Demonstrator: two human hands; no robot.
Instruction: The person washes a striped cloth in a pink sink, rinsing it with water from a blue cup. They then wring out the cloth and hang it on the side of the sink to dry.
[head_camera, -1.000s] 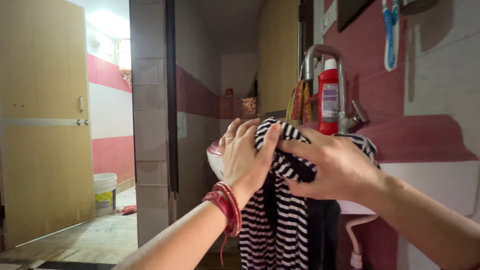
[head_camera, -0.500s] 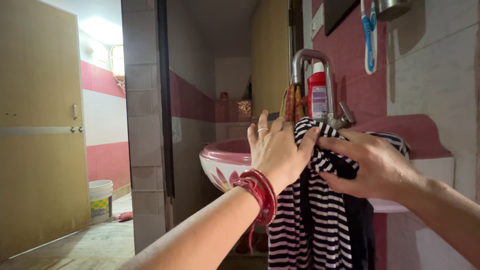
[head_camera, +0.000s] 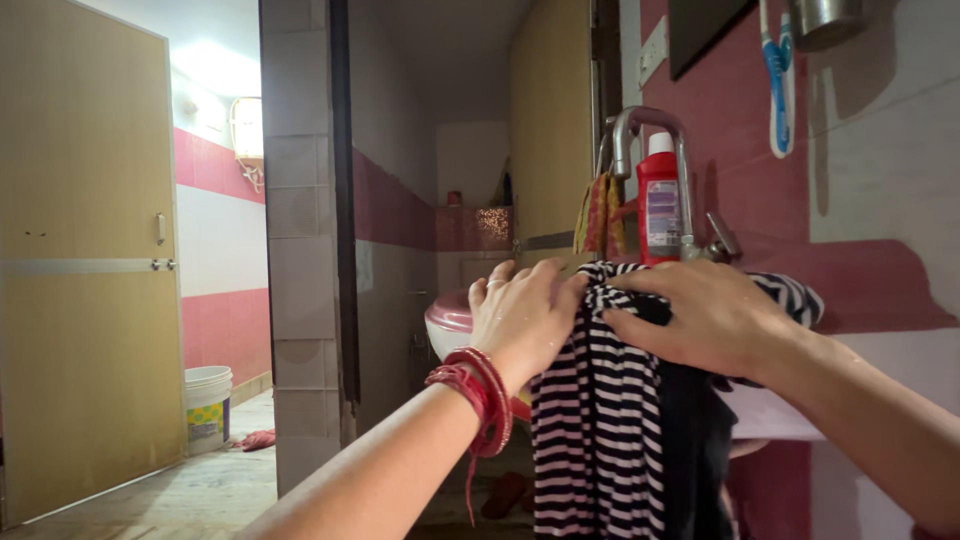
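The striped cloth (head_camera: 600, 420) is hanging over the front rim of the pink sink (head_camera: 448, 318), its black-and-white length trailing down below the basin, with a darker fold beside it on the right.

In the head view, both hands are resting on the top of the cloth where it is bunching at the rim. The left hand (head_camera: 522, 318) is lying palm down, fingers together and curled over the cloth's left edge, a ring showing on one finger and red bangles (head_camera: 480, 400) sitting at the wrist. The right hand (head_camera: 705, 318) is pressing down on the cloth from the right, fingers closing around a gathered fold near the left hand's fingertips; the two hands are almost touching.

Behind them a metal tap (head_camera: 650, 130) is arching over the sink, with a red bottle (head_camera: 658, 195) standing just beside it. A blue toothbrush (head_camera: 780, 85) is hanging on the wall above. Far left, a white bucket (head_camera: 208, 405) is standing on the floor near a yellow door (head_camera: 85, 250).
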